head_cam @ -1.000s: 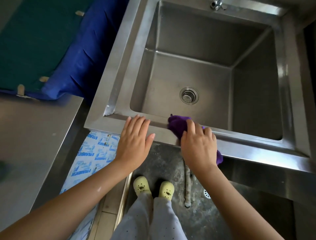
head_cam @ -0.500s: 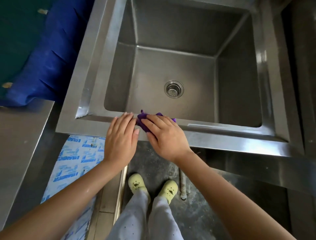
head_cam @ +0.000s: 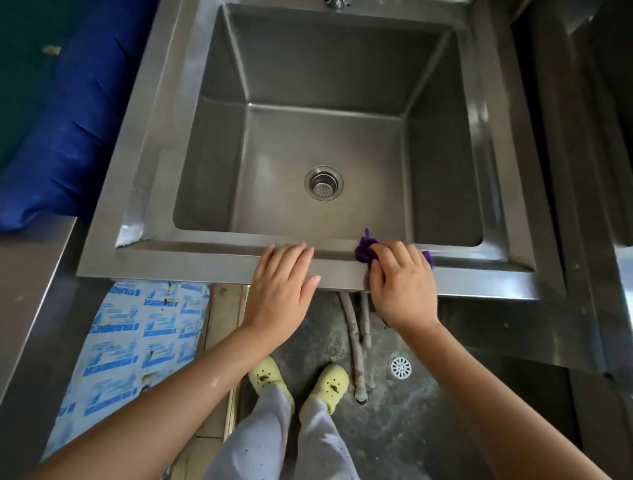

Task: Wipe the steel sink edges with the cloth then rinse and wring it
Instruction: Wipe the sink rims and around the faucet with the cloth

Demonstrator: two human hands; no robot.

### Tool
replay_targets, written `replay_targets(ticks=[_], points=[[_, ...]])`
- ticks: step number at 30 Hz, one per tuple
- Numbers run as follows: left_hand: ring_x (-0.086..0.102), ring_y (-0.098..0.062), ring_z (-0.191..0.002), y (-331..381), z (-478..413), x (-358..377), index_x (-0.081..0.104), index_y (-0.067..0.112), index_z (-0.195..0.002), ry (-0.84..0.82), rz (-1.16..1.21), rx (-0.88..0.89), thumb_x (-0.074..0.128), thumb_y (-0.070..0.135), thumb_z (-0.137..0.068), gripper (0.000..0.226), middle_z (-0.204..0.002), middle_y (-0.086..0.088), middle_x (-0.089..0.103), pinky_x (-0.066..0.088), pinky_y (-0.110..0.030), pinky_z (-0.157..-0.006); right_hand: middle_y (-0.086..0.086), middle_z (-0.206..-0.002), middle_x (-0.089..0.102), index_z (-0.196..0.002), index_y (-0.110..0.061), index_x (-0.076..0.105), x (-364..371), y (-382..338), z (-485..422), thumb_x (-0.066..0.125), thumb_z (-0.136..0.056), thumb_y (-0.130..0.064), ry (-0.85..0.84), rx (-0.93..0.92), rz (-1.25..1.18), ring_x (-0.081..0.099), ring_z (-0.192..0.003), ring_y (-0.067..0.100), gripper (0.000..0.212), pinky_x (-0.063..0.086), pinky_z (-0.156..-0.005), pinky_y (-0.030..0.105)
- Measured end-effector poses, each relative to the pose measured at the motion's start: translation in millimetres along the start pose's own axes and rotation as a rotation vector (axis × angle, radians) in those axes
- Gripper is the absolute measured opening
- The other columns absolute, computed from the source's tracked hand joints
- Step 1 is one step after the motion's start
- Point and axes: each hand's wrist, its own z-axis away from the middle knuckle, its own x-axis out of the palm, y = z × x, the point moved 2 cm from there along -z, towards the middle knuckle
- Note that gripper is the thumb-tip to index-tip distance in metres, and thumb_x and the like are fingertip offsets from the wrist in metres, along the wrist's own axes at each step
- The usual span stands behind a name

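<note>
A square steel sink point(head_cam: 191, 260) fills the upper view, with a round drain point(head_cam: 323, 182) in its dry basin. A bunched purple cloth point(head_cam: 365, 250) lies on the sink's near edge, right of centre. My right hand point(head_cam: 402, 284) covers most of the cloth and presses it against the edge, fingers curled over it. My left hand point(head_cam: 282, 284) rests flat on the same near edge, a little to the left of the cloth, fingers straight and holding nothing.
A faucet base point(head_cam: 337, 3) shows at the sink's far rim. A blue padded cover point(head_cam: 78, 130) lies left of the sink, a steel counter point(head_cam: 30, 308) nearer left. Below are hoses point(head_cam: 354, 339), a floor drain point(head_cam: 400, 367) and my yellow shoes point(head_cam: 298, 380).
My right hand slid the cloth to the right along the near edge, away from my left hand. The left hand stayed flat on the edge.
</note>
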Motion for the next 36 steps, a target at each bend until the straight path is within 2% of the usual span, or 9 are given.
replay_targets(ticks=[7,12,15,23,30,33,36], points=[[0.058,-0.023,-0.111,46.0,-15.5,9.9,0.059,0.008,-0.121,-0.034,0.033,0.085,0.034,0.035,-0.095,0.045,-0.12,-0.006,0.063,0.042,-0.037,-0.102,0.01,-0.097,0.063,-0.102,-0.009,0.062,-19.3,77.8,11.8,0.036,-0.089,-0.024,0.009,0.148,0.047,0.054,-0.086,0.031,0.033,0.042,-0.08,0.038],[0.06,-0.022,-0.105,84.1,-33.4,18.2,0.06,0.008,-0.119,-0.081,0.057,0.22,0.035,0.036,-0.092,0.046,-0.114,-0.004,0.065,0.036,-0.029,-0.097,0.012,-0.095,0.063,-0.097,-0.008,0.061,-27.6,99.5,17.6,0.032,-0.089,-0.025,0.039,0.277,0.107,0.052,-0.085,0.032,0.035,0.04,-0.079,0.04],[0.061,-0.021,-0.106,101.6,-42.7,22.8,0.061,0.008,-0.119,-0.129,0.064,0.264,0.036,0.037,-0.091,0.047,-0.114,-0.004,0.065,0.047,-0.031,-0.093,0.013,-0.094,0.062,-0.096,-0.008,0.06,-26.2,97.9,19.6,0.031,-0.089,-0.025,0.044,0.317,0.141,0.051,-0.084,0.032,0.034,0.04,-0.079,0.041],[0.06,-0.019,-0.114,105.9,-48.4,32.7,0.059,0.012,-0.123,-0.154,-0.044,0.325,0.035,0.041,-0.092,0.049,-0.121,-0.003,0.064,0.049,-0.03,-0.092,0.012,-0.094,0.06,-0.098,-0.009,0.058,-37.6,130.7,14.9,0.028,-0.09,-0.026,-0.018,0.286,0.179,0.051,-0.082,0.031,0.036,0.042,-0.079,0.039],[0.059,-0.021,-0.113,116.9,-53.6,34.3,0.06,0.011,-0.121,-0.182,-0.036,0.276,0.035,0.039,-0.092,0.048,-0.12,-0.004,0.063,0.051,-0.032,-0.088,0.012,-0.098,0.06,-0.103,-0.011,0.058,-43.7,155.4,13.7,0.031,-0.091,-0.026,-0.046,0.273,0.189,0.052,-0.087,0.032,0.033,0.043,-0.082,0.039],[0.056,-0.022,-0.12,136.2,-62.8,40.0,0.057,0.008,-0.126,-0.261,-0.032,0.344,0.033,0.041,-0.091,0.053,-0.128,-0.006,0.061,0.047,-0.033,-0.097,0.011,-0.102,0.061,-0.106,-0.011,0.058,-42.3,151.1,18.3,0.038,-0.094,-0.022,-0.021,0.334,0.164,0.053,-0.092,0.031,0.026,0.043,-0.086,0.04],[0.053,-0.022,-0.125,158.5,-72.4,41.7,0.055,0.008,-0.128,-0.314,-0.022,0.335,0.029,0.043,-0.09,0.059,-0.133,-0.008,0.058,0.043,-0.035,-0.102,0.011,-0.104,0.063,-0.109,-0.01,0.059,-38.3,142.6,25.0,0.037,-0.094,-0.022,0.023,0.384,0.168,0.055,-0.096,0.031,0.029,0.042,-0.093,0.04]])
